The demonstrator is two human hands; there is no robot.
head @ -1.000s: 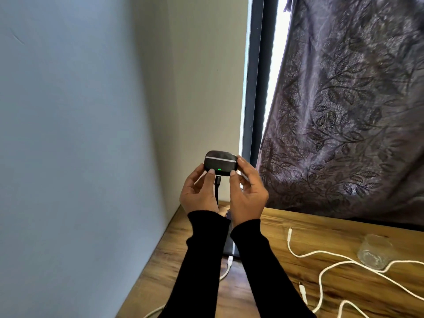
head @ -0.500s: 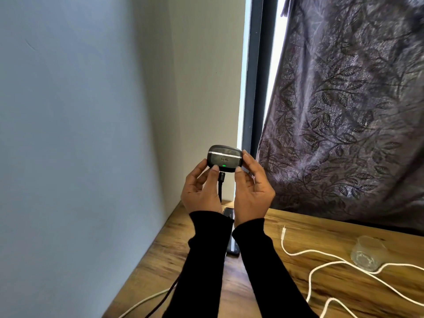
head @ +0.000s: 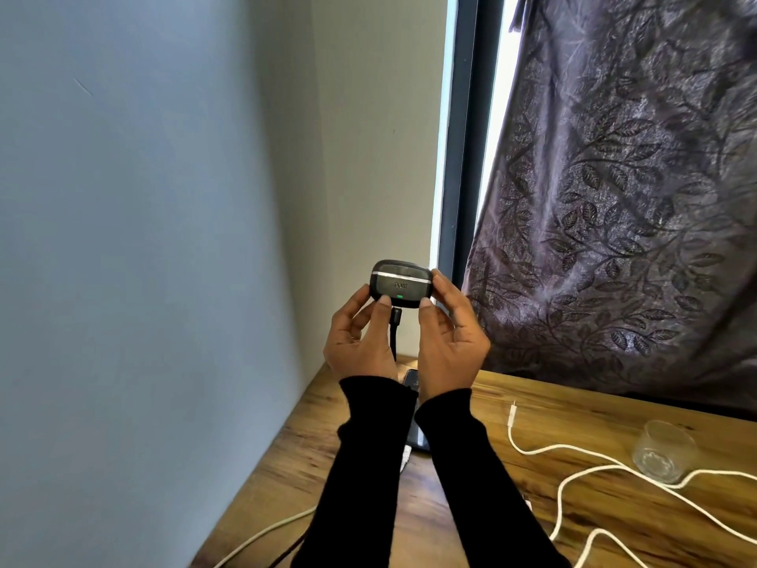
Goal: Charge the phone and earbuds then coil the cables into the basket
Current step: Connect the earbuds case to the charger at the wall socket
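The earbuds case (head: 400, 284) is raised in front of the wall corner, well above the wooden table (head: 573, 420). Both hands support it. The left hand (head: 360, 342) grips the case's left end: fingers curled behind it, thumb tip pressed on the lower front edge. The right hand (head: 448, 342) grips the right end in the same way, with the fingers wrapped round the side and the thumb tip under the lower right corner. Neither hand is spread wide; each is partly closed on the case.

A green indicator light (head: 399, 297) glows on the case front. A black cable (head: 394, 334) is plugged into the underside of the case and hangs straight down between the two palms.

The phone (head: 413, 403) lies flat on the table below the wrists, mostly hidden by the black sleeves. A white cable (head: 573, 477) lies in loose loops on the table to the right, its free connector end pointing toward the curtain (head: 622, 198). A clear glass cup (head: 663, 450) stands near the right edge, touching the white cable.
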